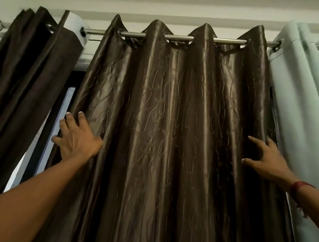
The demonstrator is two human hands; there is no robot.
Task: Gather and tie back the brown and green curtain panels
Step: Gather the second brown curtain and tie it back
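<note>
Both side edges of the glossy brown embossed curtain panel point(174, 122), hanging vertically, lie under my spread left hand point(78, 139) and right hand point(265, 162), the latter just beside the pale green panel point(299, 115).

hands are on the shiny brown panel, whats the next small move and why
Probably grip the fabric and draw both hands together to bunch it. The left hand lies open at the left edge of the brown panel, the right hand open at its right edge, and the panel hangs spread wide along the rod, ungathered.
</note>
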